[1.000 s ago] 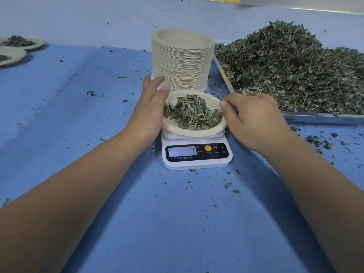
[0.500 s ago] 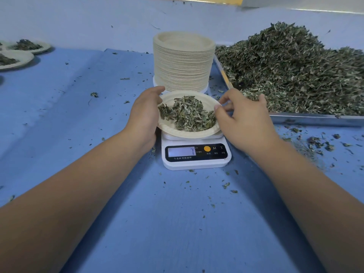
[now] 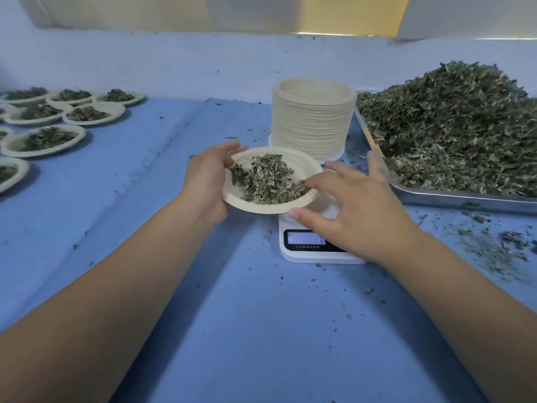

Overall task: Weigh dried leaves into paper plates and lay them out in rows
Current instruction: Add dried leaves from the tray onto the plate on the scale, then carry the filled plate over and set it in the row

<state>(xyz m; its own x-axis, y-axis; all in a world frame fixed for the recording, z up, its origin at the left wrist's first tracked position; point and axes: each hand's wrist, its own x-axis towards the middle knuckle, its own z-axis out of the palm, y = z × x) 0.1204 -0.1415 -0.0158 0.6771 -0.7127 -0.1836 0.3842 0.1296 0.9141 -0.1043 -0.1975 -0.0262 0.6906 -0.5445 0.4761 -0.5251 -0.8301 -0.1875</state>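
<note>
A paper plate (image 3: pixel 252 205) filled with dried leaves (image 3: pixel 266 178) hangs in the air to the left of the white digital scale (image 3: pixel 315 254). My left hand (image 3: pixel 207 178) grips the plate's left rim. My right hand (image 3: pixel 354 205) hovers over the scale with fingers spread and relaxed, its fingertips at the plate's right rim and holding nothing. A tall stack of empty paper plates (image 3: pixel 313 117) stands behind the scale. Several filled plates (image 3: pixel 46 138) lie in rows at the far left.
A metal tray (image 3: pixel 465 197) heaped with dried leaves (image 3: pixel 453 126) sits at the right. Leaf crumbs are scattered on the blue table cover (image 3: pixel 247 330) near the tray and scale. A pale wall runs along the back.
The filled plate has been lifted off the scale and moved left. My right hand has let go of its rim and spread open. The view has swung up and left, showing the rows of plates.
</note>
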